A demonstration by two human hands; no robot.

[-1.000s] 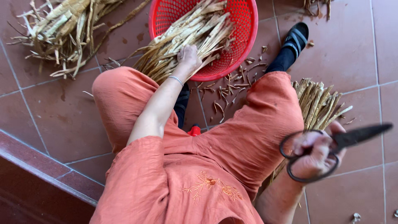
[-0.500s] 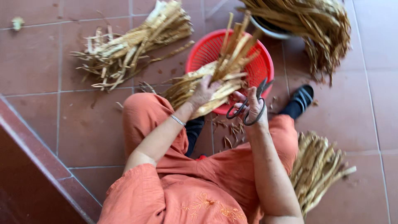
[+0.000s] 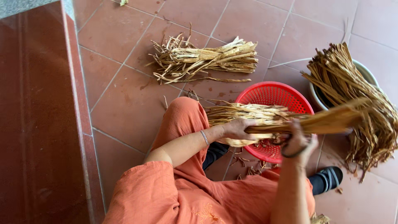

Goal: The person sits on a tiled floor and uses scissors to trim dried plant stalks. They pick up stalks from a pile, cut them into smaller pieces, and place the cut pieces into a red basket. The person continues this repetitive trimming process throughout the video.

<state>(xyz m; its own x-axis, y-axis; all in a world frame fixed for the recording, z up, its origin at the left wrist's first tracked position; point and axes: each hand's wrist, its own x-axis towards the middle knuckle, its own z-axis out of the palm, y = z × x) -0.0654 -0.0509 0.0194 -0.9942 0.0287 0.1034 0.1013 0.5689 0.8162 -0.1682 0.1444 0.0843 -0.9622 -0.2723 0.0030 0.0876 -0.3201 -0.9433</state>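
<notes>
The left hand [image 3: 237,127] is closed around a long bundle of dry tan plant strips [image 3: 265,118], which lies level across the knees and over the round red plastic basket [image 3: 271,94] at about three o'clock from that hand. The right hand [image 3: 299,141], just at three o'clock of the left, is curled around dark scissor handles [image 3: 290,152] and touches the same bundle, though the blades are hidden. A loose pile of dry strips [image 3: 207,60] lies on the red tiled floor [image 3: 120,103] at eleven o'clock, and a white bowl heaped with darker strips [image 3: 352,83] stands at two o'clock.
</notes>
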